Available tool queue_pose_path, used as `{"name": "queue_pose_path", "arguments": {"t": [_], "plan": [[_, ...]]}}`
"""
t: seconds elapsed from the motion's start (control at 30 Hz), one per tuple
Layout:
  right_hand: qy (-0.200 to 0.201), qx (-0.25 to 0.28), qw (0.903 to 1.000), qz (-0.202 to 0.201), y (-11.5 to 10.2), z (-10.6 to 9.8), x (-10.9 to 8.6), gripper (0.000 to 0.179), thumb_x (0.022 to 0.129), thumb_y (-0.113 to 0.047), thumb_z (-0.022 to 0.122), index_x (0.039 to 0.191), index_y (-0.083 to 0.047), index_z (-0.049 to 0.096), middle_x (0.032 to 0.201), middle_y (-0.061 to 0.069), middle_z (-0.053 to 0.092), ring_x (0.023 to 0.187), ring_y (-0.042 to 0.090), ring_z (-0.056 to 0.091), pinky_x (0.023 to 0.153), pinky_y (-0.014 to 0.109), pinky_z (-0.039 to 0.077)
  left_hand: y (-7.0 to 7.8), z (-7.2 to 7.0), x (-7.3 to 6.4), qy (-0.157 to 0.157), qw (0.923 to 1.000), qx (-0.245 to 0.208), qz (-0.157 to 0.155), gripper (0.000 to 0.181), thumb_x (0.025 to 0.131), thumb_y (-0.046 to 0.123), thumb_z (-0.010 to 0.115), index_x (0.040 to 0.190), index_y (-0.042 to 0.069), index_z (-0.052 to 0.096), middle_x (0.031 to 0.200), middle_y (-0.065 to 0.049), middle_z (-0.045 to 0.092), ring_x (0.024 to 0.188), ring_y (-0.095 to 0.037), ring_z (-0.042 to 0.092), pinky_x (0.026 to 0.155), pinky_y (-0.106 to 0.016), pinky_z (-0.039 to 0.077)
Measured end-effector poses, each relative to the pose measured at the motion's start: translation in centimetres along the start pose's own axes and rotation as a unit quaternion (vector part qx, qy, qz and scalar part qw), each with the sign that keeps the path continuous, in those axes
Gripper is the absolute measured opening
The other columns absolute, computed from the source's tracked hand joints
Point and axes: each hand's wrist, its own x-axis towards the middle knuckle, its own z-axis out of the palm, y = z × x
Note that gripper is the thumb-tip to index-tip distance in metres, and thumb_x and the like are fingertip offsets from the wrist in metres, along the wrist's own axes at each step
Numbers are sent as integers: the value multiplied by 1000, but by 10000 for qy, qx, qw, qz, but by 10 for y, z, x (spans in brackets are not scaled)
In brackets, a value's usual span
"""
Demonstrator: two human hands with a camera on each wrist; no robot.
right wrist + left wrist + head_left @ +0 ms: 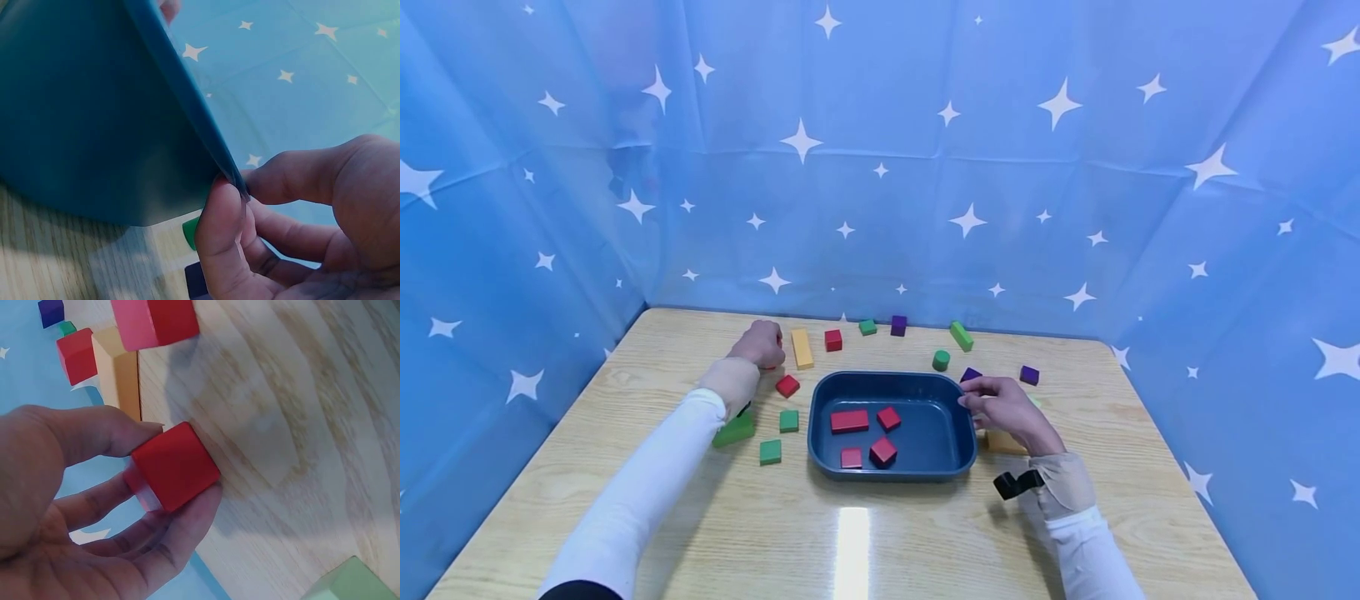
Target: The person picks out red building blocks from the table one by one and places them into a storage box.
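My left hand [762, 343] pinches a red block [177, 467] between thumb and fingers, at the table's far left; in the head view the hand mostly hides it. Close by lie another red block [787, 386] and a long yellow block [802, 348]. With thumb and fingers, my right hand [1006, 408] pinches the right rim of a dark blue tray [187, 100]. Inside that tray [891, 477] are several red pieces, among them a long red block [850, 422] and a red cube [883, 452]. A yellow block [1004, 442] lies partly hidden beneath the right hand.
Left of the tray lie green blocks [771, 452] and a long green block [733, 431] near the left forearm. Behind it stand a red cube [833, 340], a purple cube [898, 325], and a green cylinder [941, 360]. A starry blue curtain [880, 208] borders the table.
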Motion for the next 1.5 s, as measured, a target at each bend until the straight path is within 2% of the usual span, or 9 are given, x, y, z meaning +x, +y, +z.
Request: {"name": "queue_pose_path", "arguments": {"t": [0.2, 0.43, 0.5, 0.57, 0.7, 0.87, 1.0, 1.23, 1.5], "plan": [[-3, 32, 10000, -13, 1, 0, -1, 35, 103, -12, 58, 134, 5, 59, 118, 19, 67, 88, 18, 67, 78, 34, 63, -1, -1, -2, 150, 9997, -131, 124, 6, 83, -1, 55, 87, 2, 58, 85, -11, 53, 74, -24, 50, 62, -31, 41], [17, -1, 10000, -2, 0, 0, -1, 34, 103, -13, 59, 133, 4, 60, 117, 19, 67, 88, 18, 67, 79, 35, 63, 6, -11, -1, 245, 9985, -330, 372, 12, 81, -6, 56, 79, 5, 53, 75, -7, 46, 65, -21, 43, 57, -30, 38], [18, -20, 10000, 2, 0, 0, -1, 35, 103, -13, 59, 133, 4, 59, 118, 19, 67, 88, 18, 67, 79, 35, 63, 9, -14, 0, 245, 9979, -283, 520, 10, 79, -7, 55, 83, 2, 57, 74, -8, 46, 65, -21, 42, 57, -30, 37], [13, -26, 10000, 9, 0, 0, -1, 35, 103, -14, 59, 134, 4, 59, 118, 19, 67, 88, 18, 67, 79, 35, 63, 15, -18, -1, 273, 9970, -226, 693, 20, 79, -8, 55, 96, -2, 63, 78, -10, 49, 69, -22, 44, 60, -30, 38], [-3, -41, 10000, 26, -1, 0, 0, 36, 103, -14, 59, 134, 4, 59, 118, 19, 67, 89, 18, 67, 79, 34, 63, 31, -26, -9, 451, 9936, 10, 1034, 36, 82, -5, 60, 118, -4, 65, 97, -16, 59, 84, -27, 52, 70, -34, 48], [-35, -14, 10000, 17, -1, 0, 0, 36, 103, -13, 58, 135, 4, 58, 118, 18, 67, 89, 17, 68, 78, 34, 63, 56, -33, -20, 669, 9872, 217, 1434, 39, 82, -3, 64, 121, 1, 67, 114, -19, 60, 96, -31, 56, 82, -42, 55], [-47, 10, 10000, -2, -1, 0, -1, 36, 104, -12, 57, 135, 5, 58, 117, 17, 67, 89, 16, 68, 77, 33, 63, 76, -33, -28, 766, 9805, 307, 1781, 42, 81, -1, 68, 123, 3, 67, 115, -16, 60, 99, -30, 56, 84, -42, 56], [-41, 5, 10000, -3, 1, -1, 1, 36, 104, -12, 56, 135, 5, 58, 118, 18, 68, 90, 16, 68, 78, 33, 63, 110, -28, -41, 722, 9708, 538, 2224, 42, 82, 1, 72, 124, 5, 67, 116, -16, 60, 99, -30, 59, 85, -41, 58], [-31, 19, 10000, -24, 1, 0, 1, 35, 103, -13, 58, 134, 5, 58, 117, 18, 68, 89, 17, 68, 77, 33, 63, 139, -18, -54, 501, 9582, 630, 2747, 47, 83, -1, 72, 130, 6, 66, 126, -15, 60, 109, -30, 61, 90, -41, 60]]}}
